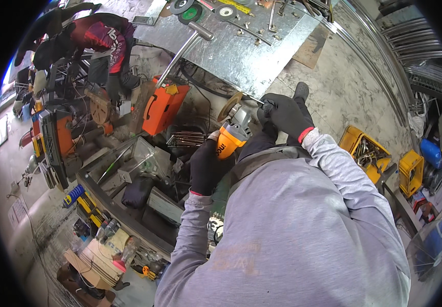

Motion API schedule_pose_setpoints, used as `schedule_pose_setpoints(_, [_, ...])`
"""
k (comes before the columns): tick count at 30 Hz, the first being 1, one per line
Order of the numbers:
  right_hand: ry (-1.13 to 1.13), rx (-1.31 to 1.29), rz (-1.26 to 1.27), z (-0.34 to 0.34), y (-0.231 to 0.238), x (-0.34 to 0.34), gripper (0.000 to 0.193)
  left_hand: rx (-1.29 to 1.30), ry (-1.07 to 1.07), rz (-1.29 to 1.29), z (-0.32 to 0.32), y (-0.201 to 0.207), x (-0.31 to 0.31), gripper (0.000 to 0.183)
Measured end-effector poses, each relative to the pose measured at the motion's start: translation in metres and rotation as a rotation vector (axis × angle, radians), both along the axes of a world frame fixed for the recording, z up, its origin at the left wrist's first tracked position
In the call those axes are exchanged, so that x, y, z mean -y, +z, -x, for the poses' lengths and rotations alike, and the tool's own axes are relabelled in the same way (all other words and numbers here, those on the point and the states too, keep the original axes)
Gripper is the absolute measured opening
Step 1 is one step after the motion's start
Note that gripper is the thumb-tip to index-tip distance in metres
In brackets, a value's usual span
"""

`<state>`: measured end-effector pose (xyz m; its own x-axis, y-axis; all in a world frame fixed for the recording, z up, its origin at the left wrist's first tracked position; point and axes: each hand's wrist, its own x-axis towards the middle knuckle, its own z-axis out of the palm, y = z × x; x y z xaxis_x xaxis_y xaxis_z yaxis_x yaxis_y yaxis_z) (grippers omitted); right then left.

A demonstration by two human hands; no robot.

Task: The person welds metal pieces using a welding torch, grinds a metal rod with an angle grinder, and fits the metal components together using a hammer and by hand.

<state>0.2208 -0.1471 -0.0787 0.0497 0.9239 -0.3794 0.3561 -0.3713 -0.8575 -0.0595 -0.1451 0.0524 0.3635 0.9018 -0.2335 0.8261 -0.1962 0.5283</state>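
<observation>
My left hand (208,166), in a black glove, is closed around the orange body of an angle grinder (232,139). The grinder's round brown disc (228,106) points away from me, near the edge of a sheet-metal tabletop (246,61). My right hand (285,113), also black-gloved, is closed on a thin metal rod (256,99). Its tip sticks out leftward toward the disc, and the rest is hidden by the fingers. I cannot tell whether rod and disc touch.
A hammer (185,48) leans beside an orange box (164,110). Grinding discs (190,14) and small metal pieces lie on the sheet. At left another person (100,41) bends over. Yellow crates (367,153) stand at right, near long metal tubes (379,71). A cluttered metal frame (118,217) is at lower left.
</observation>
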Motion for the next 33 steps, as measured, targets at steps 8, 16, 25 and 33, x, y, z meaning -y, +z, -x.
schedule_pose_setpoints(8, [0.016, 0.097, -0.048, 0.0, 0.031, -0.008, 0.034, -0.028, 0.012, 0.05, -0.006, -0.006, 0.004, 0.076])
schedule_pose_setpoints(16, [0.036, 0.114, -0.146, -0.003, 0.029, -0.01, 0.02, -0.027, 0.003, 0.036, -0.003, -0.008, 0.003, 0.081])
schedule_pose_setpoints(25, [0.128, -0.413, 0.194, -0.027, 0.006, -0.025, 0.026, 0.052, 0.083, 0.128, -0.011, 0.005, 0.005, 0.075])
schedule_pose_setpoints(33, [0.132, -0.478, 0.398, -0.029, 0.037, -0.037, 0.025, -0.026, 0.075, 0.055, -0.006, 0.004, 0.007, 0.075])
